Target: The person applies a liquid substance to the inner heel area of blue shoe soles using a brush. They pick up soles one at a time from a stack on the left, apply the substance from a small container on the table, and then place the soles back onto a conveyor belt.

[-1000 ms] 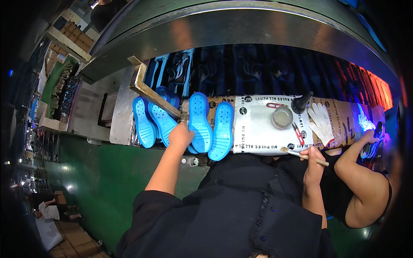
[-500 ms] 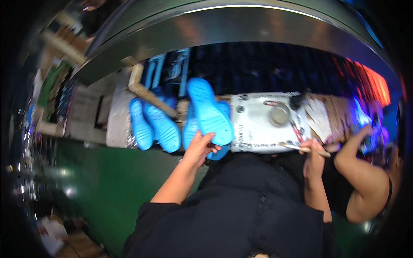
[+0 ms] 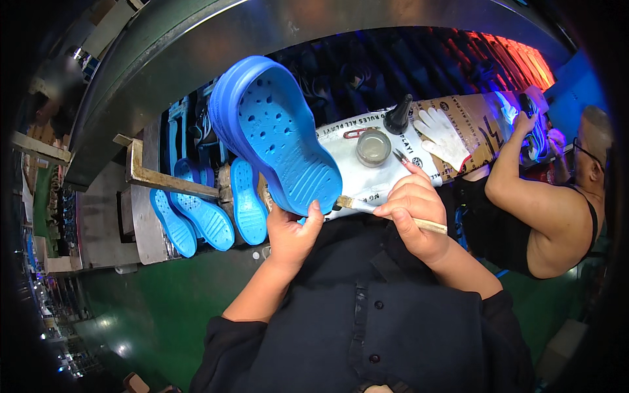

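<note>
My left hand (image 3: 293,236) grips a large blue clog-like shoe sole (image 3: 278,134) by its narrower heel end, thumb over the rim. The sole is raised above the table and tilted, showing its inside, with holes toward the wide end and ridges near the heel. My right hand (image 3: 418,213) is closed around a paintbrush (image 3: 360,205) with a pale handle. The brush's bristles are at the heel rim; whether they touch it I cannot tell. Left of my left hand, a flat light-blue insole piece (image 3: 249,206) and further blue soles (image 3: 208,219) lie on the table.
White printed sheeting (image 3: 341,167) covers the table, bearing a jar (image 3: 374,149), a black nozzle bottle (image 3: 398,119), red-handled snips (image 3: 406,159) and a white glove (image 3: 442,137). A wooden bracket (image 3: 170,182) stands over the left soles. A metal hood (image 3: 288,29) spans behind. A co-worker (image 3: 547,183) sits close on the right.
My left hand has raised and tilted the held blue sole, which looks much larger now. My right hand has brought the brush leftward to the sole's heel. The view has turned.
</note>
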Motion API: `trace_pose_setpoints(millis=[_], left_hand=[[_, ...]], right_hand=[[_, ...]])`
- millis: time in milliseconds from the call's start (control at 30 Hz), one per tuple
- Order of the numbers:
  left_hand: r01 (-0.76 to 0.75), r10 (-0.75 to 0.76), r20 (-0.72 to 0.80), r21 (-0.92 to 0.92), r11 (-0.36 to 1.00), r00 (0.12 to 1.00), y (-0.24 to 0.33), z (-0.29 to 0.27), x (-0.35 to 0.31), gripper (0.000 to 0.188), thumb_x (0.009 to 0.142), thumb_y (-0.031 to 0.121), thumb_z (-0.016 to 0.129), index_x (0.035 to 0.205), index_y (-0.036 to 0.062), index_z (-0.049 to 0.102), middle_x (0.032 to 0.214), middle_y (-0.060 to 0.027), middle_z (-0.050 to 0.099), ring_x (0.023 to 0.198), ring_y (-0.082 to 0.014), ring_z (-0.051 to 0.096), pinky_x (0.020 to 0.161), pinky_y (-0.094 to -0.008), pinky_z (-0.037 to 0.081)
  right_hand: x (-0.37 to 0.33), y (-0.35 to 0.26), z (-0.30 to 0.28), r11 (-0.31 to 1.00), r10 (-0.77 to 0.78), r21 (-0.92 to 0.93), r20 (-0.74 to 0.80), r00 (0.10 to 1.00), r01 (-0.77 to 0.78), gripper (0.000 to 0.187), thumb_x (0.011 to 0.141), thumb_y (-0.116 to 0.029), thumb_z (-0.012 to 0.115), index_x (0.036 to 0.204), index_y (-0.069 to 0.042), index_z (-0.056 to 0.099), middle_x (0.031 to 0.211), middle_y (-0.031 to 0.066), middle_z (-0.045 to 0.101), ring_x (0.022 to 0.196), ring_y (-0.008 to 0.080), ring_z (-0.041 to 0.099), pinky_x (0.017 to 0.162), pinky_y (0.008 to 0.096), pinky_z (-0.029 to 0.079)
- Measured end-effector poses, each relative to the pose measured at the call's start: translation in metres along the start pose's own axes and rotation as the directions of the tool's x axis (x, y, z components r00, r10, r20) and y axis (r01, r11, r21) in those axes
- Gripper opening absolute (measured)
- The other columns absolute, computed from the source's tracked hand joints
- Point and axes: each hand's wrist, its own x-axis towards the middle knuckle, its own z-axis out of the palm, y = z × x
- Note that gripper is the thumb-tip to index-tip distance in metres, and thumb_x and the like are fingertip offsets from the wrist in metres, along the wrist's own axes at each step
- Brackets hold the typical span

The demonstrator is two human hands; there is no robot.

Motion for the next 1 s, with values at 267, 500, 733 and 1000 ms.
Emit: trace_pose_setpoints(millis=[267,500,733,1000], left_hand=[[-0.063,0.064,-0.018,0.065,0.996,0.998,0.0022,-0.0021,-0.0005,0.033,0.082,0.003,0.065,0.112,-0.004,0.052,0.101,-0.0119,0.064,0.089,-0.0166,0.063,0.08,-0.0298,0.05],[-0.119,0.118,0.016,0.161,0.98,0.993,0.0035,-0.0023,-0.0025,0.029,0.08,0.002,0.065,0.107,-0.0037,0.055,0.093,-0.0104,0.066,0.083,-0.016,0.064,0.076,-0.0281,0.05],[-0.145,0.147,-0.004,0.139,0.98,0.989,0.0038,0.0001,-0.0024,0.029,0.079,0.0,0.064,0.107,-0.0033,0.055,0.094,-0.0098,0.065,0.084,-0.0156,0.063,0.076,-0.0289,0.05],[-0.103,0.105,-0.005,0.117,0.988,0.994,0.0024,0.002,-0.003,0.034,0.079,0.0,0.063,0.111,-0.0037,0.053,0.1,-0.0114,0.063,0.089,-0.0167,0.062,0.08,-0.0294,0.049]], right_hand=[[-0.0032,0.0032,0.0023,0.995,0.102,-0.016,-0.007,0.995,-0.102,0.02,0.088,-0.018,0.056,0.075,-0.009,0.07,0.067,0.0014,0.062,0.073,0.0192,0.057,0.098,0.042,0.033],[0.0031,-0.0002,0.0018,0.997,0.076,0.014,-0.012,0.997,-0.076,0.02,0.087,-0.018,0.058,0.073,-0.009,0.07,0.066,0.0011,0.061,0.071,0.0183,0.056,0.097,0.04,0.033],[0.0017,0.0017,0.0005,0.995,0.056,-0.082,0.011,0.998,-0.055,0.017,0.085,-0.019,0.06,0.074,-0.012,0.071,0.065,-0.0001,0.06,0.072,0.017,0.056,0.099,0.041,0.031],[0.0006,-0.0008,0.0069,0.993,0.01,-0.117,0.035,0.999,-0.006,0.018,0.085,-0.02,0.06,0.073,-0.012,0.071,0.065,-0.0008,0.06,0.072,0.0166,0.057,0.1,0.0423,0.031]])
